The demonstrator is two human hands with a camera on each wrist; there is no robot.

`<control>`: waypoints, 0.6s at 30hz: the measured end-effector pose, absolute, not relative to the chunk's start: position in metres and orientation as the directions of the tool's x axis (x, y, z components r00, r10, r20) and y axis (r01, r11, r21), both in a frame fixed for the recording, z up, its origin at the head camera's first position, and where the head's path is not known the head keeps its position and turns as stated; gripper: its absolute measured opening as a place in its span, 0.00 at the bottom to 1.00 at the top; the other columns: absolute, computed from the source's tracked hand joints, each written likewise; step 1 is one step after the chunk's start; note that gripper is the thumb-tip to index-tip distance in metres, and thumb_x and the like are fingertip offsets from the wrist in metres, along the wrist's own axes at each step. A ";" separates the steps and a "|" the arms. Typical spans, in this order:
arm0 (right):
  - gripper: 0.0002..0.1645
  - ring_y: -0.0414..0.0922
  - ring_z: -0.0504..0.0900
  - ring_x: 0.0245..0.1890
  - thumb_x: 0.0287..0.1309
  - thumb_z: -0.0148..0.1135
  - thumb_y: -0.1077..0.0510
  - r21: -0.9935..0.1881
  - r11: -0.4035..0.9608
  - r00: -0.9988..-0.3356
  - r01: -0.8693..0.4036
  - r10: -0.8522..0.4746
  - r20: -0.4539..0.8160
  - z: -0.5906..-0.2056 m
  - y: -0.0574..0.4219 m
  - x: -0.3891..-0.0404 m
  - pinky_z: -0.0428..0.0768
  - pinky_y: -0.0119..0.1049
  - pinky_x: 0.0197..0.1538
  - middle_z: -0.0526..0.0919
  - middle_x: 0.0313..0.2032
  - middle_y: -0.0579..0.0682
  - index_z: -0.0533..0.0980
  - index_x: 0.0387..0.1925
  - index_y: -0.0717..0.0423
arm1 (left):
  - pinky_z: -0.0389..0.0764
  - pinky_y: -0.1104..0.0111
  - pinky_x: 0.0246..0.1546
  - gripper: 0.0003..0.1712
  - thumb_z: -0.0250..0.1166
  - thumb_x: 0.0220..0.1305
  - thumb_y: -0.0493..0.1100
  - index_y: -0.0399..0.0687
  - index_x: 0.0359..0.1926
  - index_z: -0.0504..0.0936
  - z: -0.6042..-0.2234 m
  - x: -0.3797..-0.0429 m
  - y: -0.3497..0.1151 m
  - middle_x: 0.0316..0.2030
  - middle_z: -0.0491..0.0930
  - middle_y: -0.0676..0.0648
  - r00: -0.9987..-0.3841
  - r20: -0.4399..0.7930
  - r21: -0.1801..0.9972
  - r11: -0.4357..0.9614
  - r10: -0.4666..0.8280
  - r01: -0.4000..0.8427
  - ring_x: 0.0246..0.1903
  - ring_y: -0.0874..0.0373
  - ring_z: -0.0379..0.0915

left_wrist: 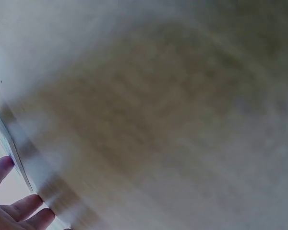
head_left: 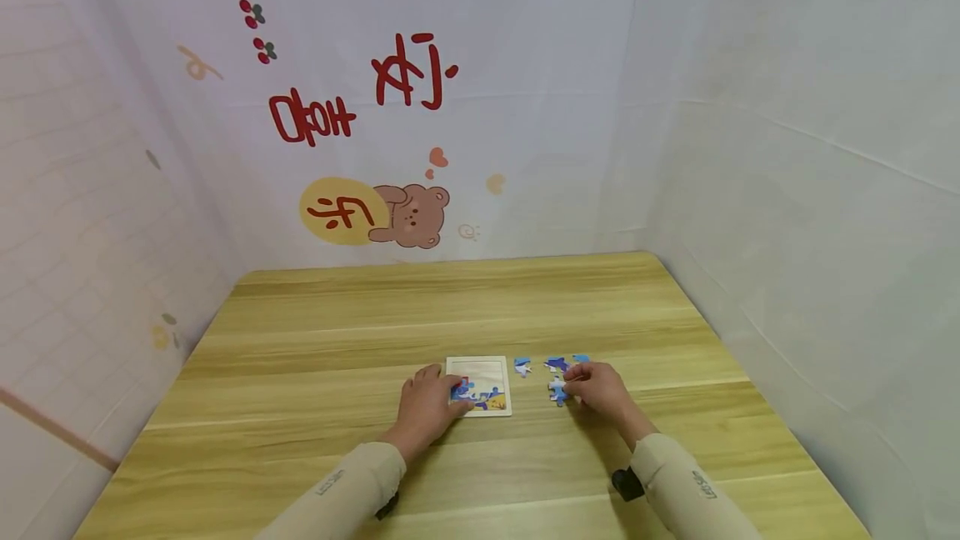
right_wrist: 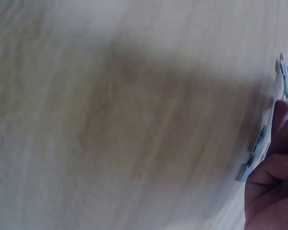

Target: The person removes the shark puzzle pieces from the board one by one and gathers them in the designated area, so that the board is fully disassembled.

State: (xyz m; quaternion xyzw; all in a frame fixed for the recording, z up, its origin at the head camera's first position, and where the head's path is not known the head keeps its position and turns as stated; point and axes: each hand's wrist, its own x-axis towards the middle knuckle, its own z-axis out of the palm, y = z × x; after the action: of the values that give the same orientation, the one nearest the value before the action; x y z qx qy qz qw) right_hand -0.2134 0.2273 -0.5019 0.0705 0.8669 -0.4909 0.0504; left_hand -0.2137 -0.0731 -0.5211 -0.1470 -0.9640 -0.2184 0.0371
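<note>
A small square puzzle tray (head_left: 478, 361) with a pale rim lies on the table, its lower part filled with joined blue and yellow pieces. My left hand (head_left: 427, 402) rests over the tray's left side, the thumb near its front edge. In the left wrist view, the fingers (left_wrist: 23, 207) are spread along the tray's edge. To the right of the tray, my right hand (head_left: 602, 390) pinches a light blue puzzle piece (head_left: 557, 391) at its right side. The right wrist view shows the curled fingers (right_wrist: 271, 175) of that hand, with pieces partly hidden behind them.
Loose puzzle pieces lie beyond the right hand: a blue and white one (head_left: 522, 366), a dark blue one (head_left: 556, 363) and a blue one (head_left: 581, 358) partly covered by the hand. The wooden table (head_left: 337, 315) meets a printed white curtain (head_left: 540, 173) behind.
</note>
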 end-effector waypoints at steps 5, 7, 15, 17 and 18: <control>0.08 0.44 0.75 0.20 0.56 0.66 0.67 -0.836 0.517 -0.983 0.181 0.082 -0.162 -0.501 0.224 -0.214 0.76 0.36 0.26 0.81 0.30 0.50 0.81 0.38 0.66 | 0.65 0.38 0.57 0.27 0.72 0.57 0.58 0.46 0.52 0.85 -0.521 -0.215 -0.074 0.57 0.75 0.32 -0.953 0.141 0.414 0.859 0.267 0.302 0.59 0.34 0.68; 0.08 0.45 0.76 0.21 0.56 0.66 0.67 -0.838 0.519 -0.986 0.167 0.075 -0.150 -0.501 0.220 -0.216 0.77 0.36 0.27 0.82 0.31 0.50 0.81 0.38 0.66 | 0.65 0.39 0.57 0.27 0.72 0.57 0.57 0.46 0.52 0.85 -0.520 -0.215 -0.075 0.57 0.75 0.33 -0.952 0.146 0.415 0.858 0.268 0.305 0.59 0.34 0.68; 0.08 0.44 0.76 0.20 0.60 0.63 0.66 -0.858 0.502 -0.992 0.110 0.001 -0.127 -0.500 0.192 -0.223 0.76 0.36 0.27 0.83 0.32 0.52 0.82 0.41 0.66 | 0.66 0.40 0.58 0.29 0.72 0.58 0.57 0.42 0.53 0.84 -0.518 -0.213 -0.081 0.58 0.74 0.31 -0.946 0.162 0.417 0.850 0.280 0.323 0.59 0.34 0.68; 0.08 0.44 0.75 0.20 0.60 0.63 0.66 -0.865 0.491 -0.991 0.108 -0.014 -0.132 -0.499 0.181 -0.226 0.75 0.35 0.26 0.83 0.31 0.53 0.82 0.40 0.66 | 0.66 0.40 0.59 0.29 0.72 0.59 0.56 0.41 0.54 0.84 -0.518 -0.214 -0.084 0.58 0.74 0.31 -0.946 0.162 0.418 0.849 0.280 0.323 0.60 0.34 0.68; 0.08 0.44 0.75 0.20 0.61 0.63 0.66 -0.866 0.489 -0.991 0.101 -0.026 -0.131 -0.499 0.176 -0.227 0.74 0.34 0.25 0.83 0.31 0.53 0.82 0.40 0.66 | 0.66 0.40 0.59 0.29 0.72 0.59 0.56 0.41 0.54 0.83 -0.518 -0.215 -0.086 0.58 0.74 0.31 -0.945 0.166 0.418 0.848 0.281 0.326 0.60 0.34 0.68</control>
State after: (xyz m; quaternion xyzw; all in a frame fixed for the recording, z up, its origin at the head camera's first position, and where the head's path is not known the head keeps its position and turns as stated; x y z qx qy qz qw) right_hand -0.2271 0.1758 -0.4993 0.0219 0.8605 -0.5050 0.0631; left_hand -0.2147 -0.0863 -0.5183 -0.1581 -0.9600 -0.2257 0.0491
